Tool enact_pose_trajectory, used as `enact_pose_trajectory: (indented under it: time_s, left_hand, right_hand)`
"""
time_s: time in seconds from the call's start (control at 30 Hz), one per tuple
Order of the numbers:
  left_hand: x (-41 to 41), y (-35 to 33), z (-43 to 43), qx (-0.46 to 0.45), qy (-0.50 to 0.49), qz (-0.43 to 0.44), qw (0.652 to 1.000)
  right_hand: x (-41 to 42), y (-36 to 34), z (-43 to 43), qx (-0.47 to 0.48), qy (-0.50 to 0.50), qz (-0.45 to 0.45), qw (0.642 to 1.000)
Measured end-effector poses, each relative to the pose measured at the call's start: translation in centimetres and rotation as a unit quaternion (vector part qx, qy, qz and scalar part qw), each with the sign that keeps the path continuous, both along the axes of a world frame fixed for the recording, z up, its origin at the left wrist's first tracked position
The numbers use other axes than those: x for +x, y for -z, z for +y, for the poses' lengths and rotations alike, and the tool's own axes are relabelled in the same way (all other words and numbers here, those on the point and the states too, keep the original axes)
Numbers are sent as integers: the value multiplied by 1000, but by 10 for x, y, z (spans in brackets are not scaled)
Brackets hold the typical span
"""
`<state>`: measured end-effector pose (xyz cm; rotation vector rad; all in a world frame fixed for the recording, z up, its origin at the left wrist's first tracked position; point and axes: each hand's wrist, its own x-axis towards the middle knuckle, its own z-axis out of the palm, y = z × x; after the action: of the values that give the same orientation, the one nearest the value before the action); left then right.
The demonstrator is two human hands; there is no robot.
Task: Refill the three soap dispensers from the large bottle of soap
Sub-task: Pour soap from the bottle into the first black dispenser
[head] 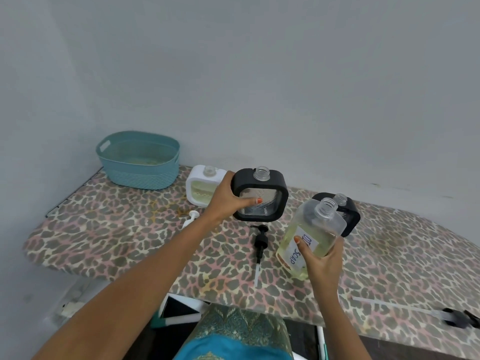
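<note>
My left hand (228, 200) grips a black-framed soap dispenser (270, 189) by its left side, tilted above the board, its clear neck uncapped. My right hand (320, 261) holds the large clear bottle of yellowish soap (310, 235), labelled "SOAP", uncapped and leaning toward the far right. A white-framed dispenser (198, 181) with yellowish liquid stands open behind my left hand. A second black dispenser (348, 211) stands open behind the large bottle, partly hidden by it.
A leopard-print ironing board (117, 229) bears everything. A teal basket (139, 162) sits at its far left. A black pump (260, 241) lies in the middle, a white pump (191, 218) by my left wrist, another black pump (452, 317) at the near right edge.
</note>
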<state>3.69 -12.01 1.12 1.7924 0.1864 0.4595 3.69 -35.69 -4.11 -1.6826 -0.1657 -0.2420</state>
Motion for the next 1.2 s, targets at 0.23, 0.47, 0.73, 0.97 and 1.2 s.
enact_pose_trajectory:
  time_s: [0.23,0.47,0.73,0.97,1.2]
  left_hand:
    - [-50,-5,7,-9,39,5,999]
    - [-85,-3,16,8,66,39,997]
    - [-103,-1,18,9,141,53,989]
    - [-107,-4,19,15,189,60,980]
    - [-111,-4,21,34,206,76,975]
  right_hand:
    - [1,-12,-5,-27,-27,-11,999]
    - [-4,-40,-9,-91,-43,-92,991]
    - [-9,-69,-10,-234,-66,-209,947]
    - [-14,-88,-8,-337,-122,-310,880]
    - [-10,-96,-9,-428,-99,-394,807]
